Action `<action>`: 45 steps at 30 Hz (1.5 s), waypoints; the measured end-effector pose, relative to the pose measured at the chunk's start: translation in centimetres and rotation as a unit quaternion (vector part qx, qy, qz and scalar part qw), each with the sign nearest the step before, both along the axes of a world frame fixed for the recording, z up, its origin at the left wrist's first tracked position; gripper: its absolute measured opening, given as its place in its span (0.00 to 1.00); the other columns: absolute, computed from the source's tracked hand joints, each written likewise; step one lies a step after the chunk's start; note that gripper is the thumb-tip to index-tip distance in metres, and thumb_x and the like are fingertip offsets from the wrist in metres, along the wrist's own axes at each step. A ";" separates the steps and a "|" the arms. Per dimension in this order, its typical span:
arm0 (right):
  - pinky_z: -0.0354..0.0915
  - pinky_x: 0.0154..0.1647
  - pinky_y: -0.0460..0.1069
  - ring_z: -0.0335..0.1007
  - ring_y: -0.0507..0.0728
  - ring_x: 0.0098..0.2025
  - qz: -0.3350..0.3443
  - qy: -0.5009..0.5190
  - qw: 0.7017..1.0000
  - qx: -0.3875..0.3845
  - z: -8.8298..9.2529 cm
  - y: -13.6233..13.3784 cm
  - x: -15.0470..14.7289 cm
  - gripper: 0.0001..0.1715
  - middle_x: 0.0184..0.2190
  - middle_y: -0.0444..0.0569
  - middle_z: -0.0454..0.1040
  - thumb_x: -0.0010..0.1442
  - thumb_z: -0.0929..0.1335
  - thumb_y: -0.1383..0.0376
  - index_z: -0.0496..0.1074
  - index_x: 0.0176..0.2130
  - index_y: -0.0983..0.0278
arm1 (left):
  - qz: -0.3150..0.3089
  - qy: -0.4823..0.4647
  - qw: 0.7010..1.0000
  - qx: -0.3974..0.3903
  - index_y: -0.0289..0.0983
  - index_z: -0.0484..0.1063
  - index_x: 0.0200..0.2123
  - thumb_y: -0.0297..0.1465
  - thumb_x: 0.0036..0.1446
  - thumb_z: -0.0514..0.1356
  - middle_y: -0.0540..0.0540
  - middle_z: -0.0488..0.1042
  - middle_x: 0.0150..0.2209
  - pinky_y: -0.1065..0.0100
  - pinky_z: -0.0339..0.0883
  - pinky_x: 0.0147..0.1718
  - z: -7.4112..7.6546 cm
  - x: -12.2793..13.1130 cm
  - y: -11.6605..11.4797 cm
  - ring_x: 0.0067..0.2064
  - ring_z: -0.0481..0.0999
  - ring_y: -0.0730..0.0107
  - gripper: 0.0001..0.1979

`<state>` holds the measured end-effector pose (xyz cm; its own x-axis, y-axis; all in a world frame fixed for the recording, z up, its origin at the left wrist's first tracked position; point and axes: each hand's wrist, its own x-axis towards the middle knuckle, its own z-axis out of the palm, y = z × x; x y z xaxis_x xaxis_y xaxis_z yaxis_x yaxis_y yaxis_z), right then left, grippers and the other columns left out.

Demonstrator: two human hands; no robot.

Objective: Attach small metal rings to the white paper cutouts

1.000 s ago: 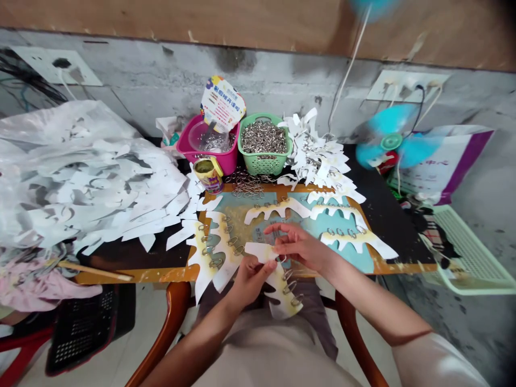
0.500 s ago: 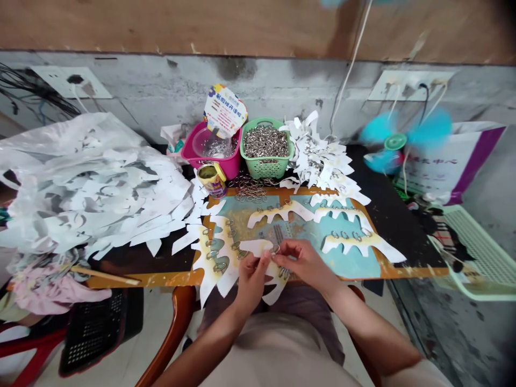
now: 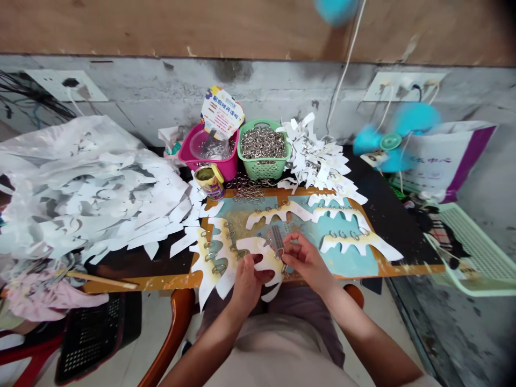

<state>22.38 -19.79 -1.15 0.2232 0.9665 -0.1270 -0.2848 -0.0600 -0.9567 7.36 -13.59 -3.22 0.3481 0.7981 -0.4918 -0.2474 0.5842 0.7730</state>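
Note:
My left hand (image 3: 249, 277) is over a white cut-out piece (image 3: 264, 248) with scalloped edges, its thumb and fingers spread apart. Close by on the right, my right hand (image 3: 304, 260) has its thumb and a finger at a small metal ring (image 3: 278, 253), with the index finger lifted. The ring overlaps the piece's right edge; whether it is fixed there I cannot tell. More white pieces with yellowish strips and rows of rings lie around, including a piece at the left (image 3: 208, 257) and a piece at the right (image 3: 357, 242).
Behind are a pink basket (image 3: 226, 167), a green basket (image 3: 264, 169) of metal fittings, an open can (image 3: 210, 185) and loose rings (image 3: 250, 191). White cut-outs (image 3: 121, 199) heap at the left, others (image 3: 314, 153) at the back right. A blue fan (image 3: 391, 142) stands at the right.
My left hand has loosened its pinch on the white piece, and its fingers have spread. The piece now lies lower and flatter. My right index finger has lifted away from the ring.

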 end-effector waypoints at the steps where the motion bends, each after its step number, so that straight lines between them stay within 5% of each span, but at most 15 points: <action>1: 0.61 0.31 0.45 0.66 0.51 0.30 -0.009 -0.021 1.000 0.010 0.2 -0.1 -0.1 0.15 0.30 0.41 0.71 0.58 0.72 0.60 0.64 0.42 0.58 | -0.014 -0.015 1.000 0.002 0.36 0.69 0.31 0.49 0.40 0.72 0.52 0.71 0.24 0.70 0.70 0.24 0.1 -0.2 0.0 0.21 0.73 0.74 0.25; 7: 0.63 0.32 0.46 0.66 0.51 0.31 -0.051 -0.190 0.980 0.027 0.6 -0.9 -0.4 0.05 0.32 0.44 0.72 0.63 0.67 0.62 0.69 0.39 0.61 | -0.064 -0.042 0.996 0.047 0.34 0.69 0.26 0.37 0.40 0.75 0.53 0.71 0.23 0.73 0.71 0.25 0.7 -0.5 0.1 0.22 0.73 0.76 0.20; 16: 0.65 0.33 0.46 0.71 0.53 0.31 -0.101 -0.311 0.945 0.017 0.6 -1.3 -1.6 0.05 0.31 0.45 0.76 0.64 0.66 0.64 0.73 0.38 0.61 | 0.003 -0.012 0.997 0.075 0.32 0.72 0.28 0.34 0.40 0.74 0.49 0.77 0.27 0.74 0.71 0.24 -0.3 0.5 0.0 0.25 0.75 0.75 0.17; 27: 0.68 0.38 0.51 0.76 0.59 0.37 -0.085 -0.316 0.945 0.013 0.7 -1.1 -0.4 0.05 0.36 0.50 0.80 0.61 0.70 0.62 0.77 0.35 0.60 | -0.019 -0.038 0.994 0.098 0.37 0.63 0.31 0.35 0.48 0.71 0.58 0.68 0.23 0.78 0.67 0.22 0.9 1.1 -1.2 0.21 0.69 0.82 0.19; 31: 0.65 0.38 0.49 0.73 0.56 0.36 -0.022 -0.391 0.919 0.039 3.7 -1.4 2.0 0.06 0.33 0.47 0.77 0.62 0.68 0.66 0.74 0.32 0.61 | -0.043 -0.103 0.983 0.148 0.42 0.67 0.40 0.40 0.54 0.67 0.49 0.74 0.40 0.66 0.75 0.38 1.1 0.8 -3.0 0.39 0.78 0.69 0.15; 34: 0.62 0.35 0.47 0.70 0.54 0.34 0.089 -0.470 0.877 0.041 4.3 -0.8 3.7 0.08 0.31 0.45 0.74 0.63 0.66 0.71 0.73 0.32 0.61 | -0.060 -0.074 0.964 0.248 0.47 0.62 0.53 0.44 0.57 0.63 0.42 0.66 0.57 0.52 0.72 0.50 0.9 -0.2 -3.6 0.56 0.73 0.55 0.23; 36: 0.60 0.35 0.47 0.69 0.54 0.33 0.160 -0.511 0.844 0.038 3.0 0.1 4.3 0.10 0.31 0.45 0.73 0.62 0.65 0.74 0.72 0.32 0.63 | -0.039 0.045 0.933 0.356 0.47 0.55 0.60 0.39 0.59 0.63 0.39 0.60 0.63 0.48 0.64 0.59 0.6 -0.8 -3.0 0.63 0.65 0.52 0.29; 38: 0.60 0.36 0.48 0.68 0.54 0.35 0.187 -0.553 0.811 0.038 0.9 0.8 4.6 0.11 0.32 0.47 0.73 0.61 0.65 0.77 0.73 0.32 0.64 | -0.028 0.186 0.847 0.498 0.43 0.55 0.60 0.32 0.57 0.64 0.37 0.63 0.61 0.43 0.49 0.65 0.0 -0.9 -1.8 0.67 0.58 0.51 0.30; 41: 0.59 0.40 0.51 0.64 0.58 0.41 0.151 -0.631 0.758 0.059 -2.2 1.3 4.6 0.08 0.38 0.51 0.71 0.61 0.67 0.73 0.75 0.32 0.64 | -0.204 0.272 0.712 0.614 0.41 0.60 0.56 0.24 0.57 0.60 0.41 0.74 0.53 0.36 0.34 0.66 -1.3 -0.1 0.5 0.66 0.62 0.52 0.24; 45: 0.58 0.40 0.52 0.61 0.57 0.37 0.124 -0.653 0.743 0.076 -3.9 0.9 4.8 0.09 0.32 0.48 0.69 0.65 0.67 0.68 0.77 0.34 0.62 | -0.284 0.276 0.672 0.627 0.38 0.58 0.58 0.22 0.53 0.61 0.42 0.79 0.46 0.37 0.35 0.66 -3.2 1.9 2.8 0.60 0.70 0.52 0.29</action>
